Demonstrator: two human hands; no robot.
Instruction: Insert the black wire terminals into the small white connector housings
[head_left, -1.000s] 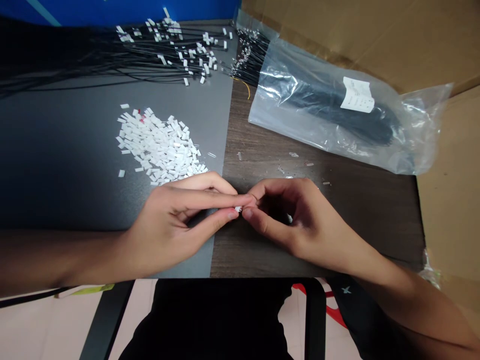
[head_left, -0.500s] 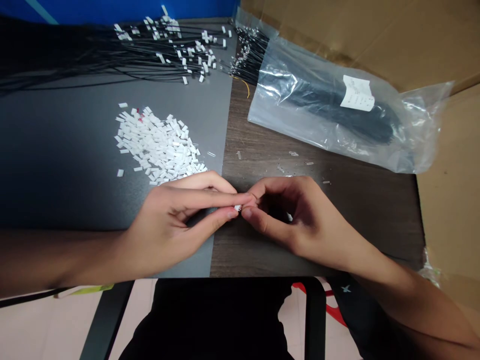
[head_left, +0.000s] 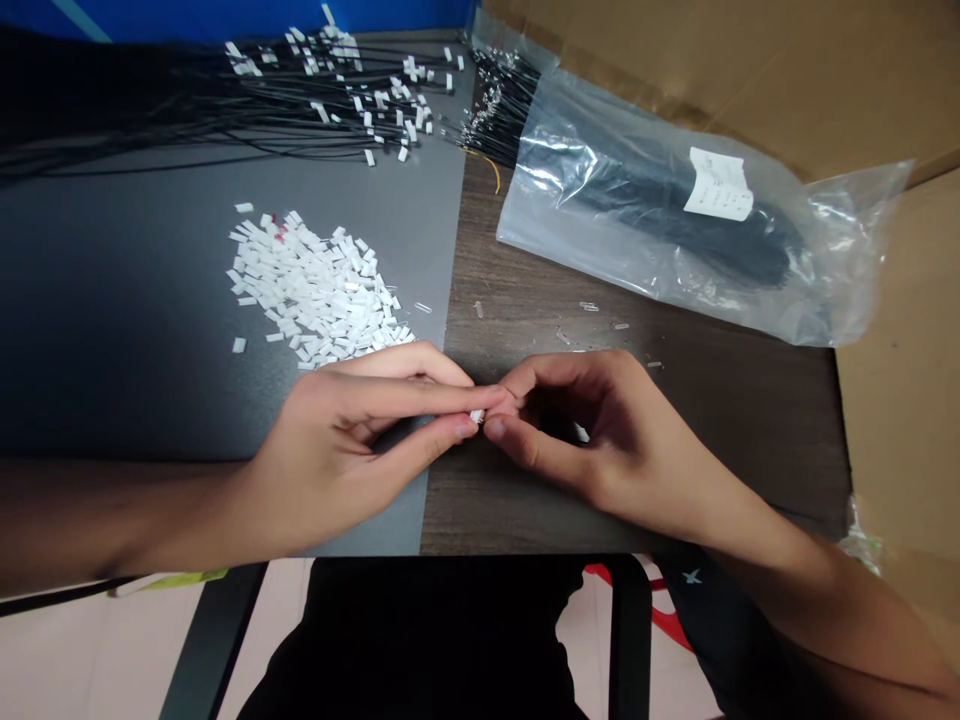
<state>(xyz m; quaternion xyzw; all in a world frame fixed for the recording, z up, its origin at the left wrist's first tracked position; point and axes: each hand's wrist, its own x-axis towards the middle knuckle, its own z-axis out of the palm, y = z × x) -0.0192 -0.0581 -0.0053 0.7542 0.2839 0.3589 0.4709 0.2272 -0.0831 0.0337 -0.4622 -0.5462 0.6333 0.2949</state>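
Between the thumb and forefinger of my left hand (head_left: 367, 440) is a small white plastic connector housing (head_left: 476, 415), mostly covered by the fingertips. My right hand (head_left: 592, 430) is closed in a pinch right beside it, its fingertips meeting those of the left. Whatever the right fingers grip is hidden. Just beyond my left hand lies a heap of loose white housings (head_left: 322, 290), with a few red bits near its far edge.
Black wires with white ends (head_left: 360, 100) stretch across the back left. A clear plastic bag (head_left: 637, 270) of black wires with bare metal tips lies at the back right, against cardboard (head_left: 750, 70). Several tiny clear pieces (head_left: 589, 307) are scattered on the wood-grain tabletop (head_left: 720, 400).
Both hands hold nearly the same pinch at the same spot. A little more of the white housing shows between the fingertips.
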